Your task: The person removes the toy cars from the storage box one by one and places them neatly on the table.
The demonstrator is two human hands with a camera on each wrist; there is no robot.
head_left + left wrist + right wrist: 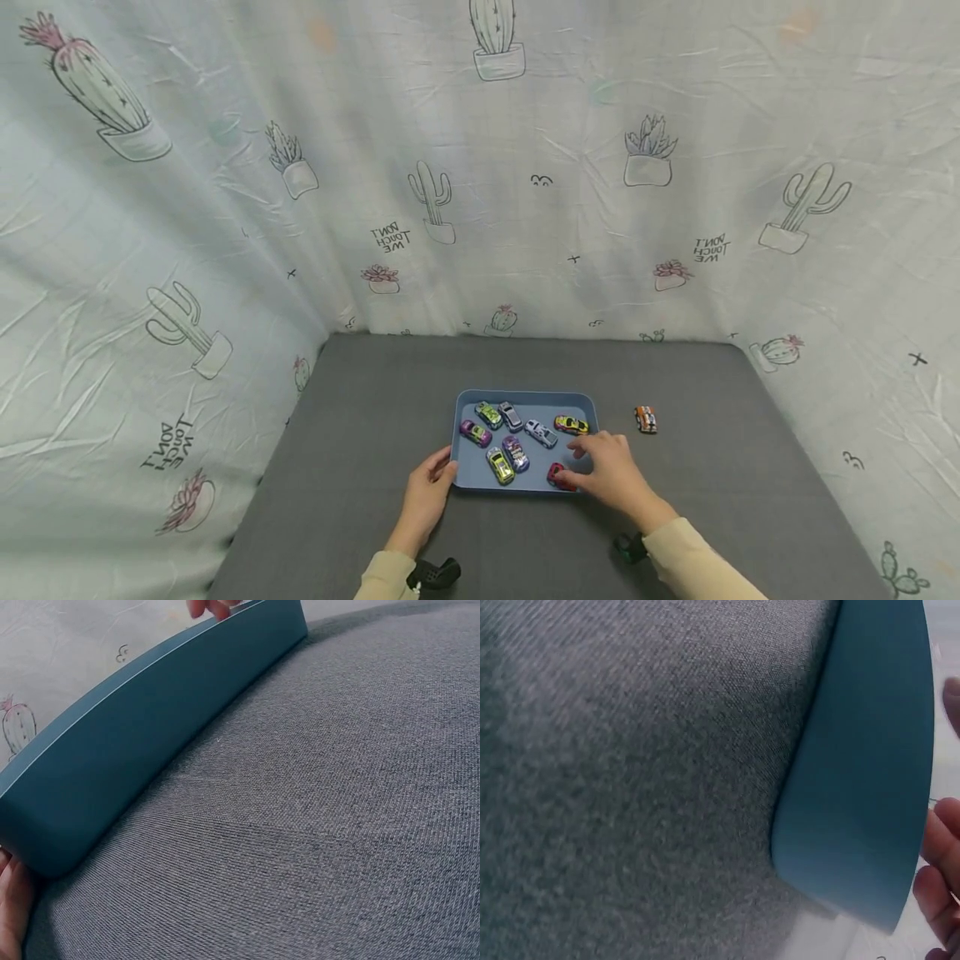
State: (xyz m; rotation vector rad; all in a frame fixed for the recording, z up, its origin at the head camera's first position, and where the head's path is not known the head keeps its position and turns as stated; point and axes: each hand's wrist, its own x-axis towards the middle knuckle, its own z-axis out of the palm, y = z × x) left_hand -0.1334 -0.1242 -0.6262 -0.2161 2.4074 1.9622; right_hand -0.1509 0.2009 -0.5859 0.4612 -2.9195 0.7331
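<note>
A blue tray (517, 490) holds several toy cars, among them a yellow-green car (500, 466), a purple-white car (516, 454) and a red car (557, 476) near the front right corner. My left hand (425, 498) rests against the tray's left end, and its fingers (13, 900) touch the outer wall in the left wrist view. Over the right front corner, my right hand (617, 477) has thumb and fingers spread apart, the thumb at the red car. The right wrist view shows its fingers (941, 862) beyond the tray wall (855, 772), which hides the cars.
An orange and white toy car (646, 419) lies on the grey cloth surface (375, 400), right of the tray. Behind and at both sides hangs a pale curtain (510, 217) printed with cacti.
</note>
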